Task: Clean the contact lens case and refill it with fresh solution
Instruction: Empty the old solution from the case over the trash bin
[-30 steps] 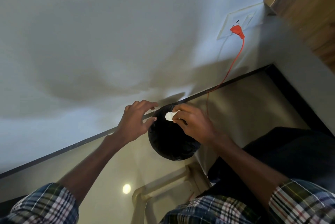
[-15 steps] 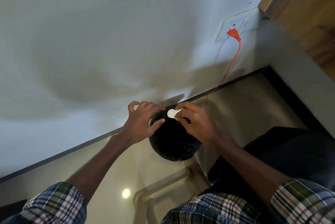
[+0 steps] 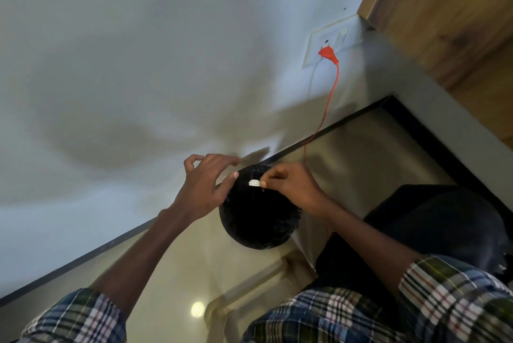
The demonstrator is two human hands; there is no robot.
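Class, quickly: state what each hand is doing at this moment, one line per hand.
Left hand: open, fingers spread, holding nothing, beside the black bin.
Right hand: pinching a small white piece over the bin.

The small round plastic piece point(image 3: 253, 183) is white. The round bin with a plastic liner point(image 3: 258, 215) is black. The plug and thin cable point(image 3: 327, 53) are orange, on a white switch plate point(image 3: 330, 41). The checked shirt sleeves point(image 3: 455, 295) mix blue, green, white and red lines. The wall point(image 3: 138, 51) is pale grey, the wooden panel point(image 3: 444, 9) brown.
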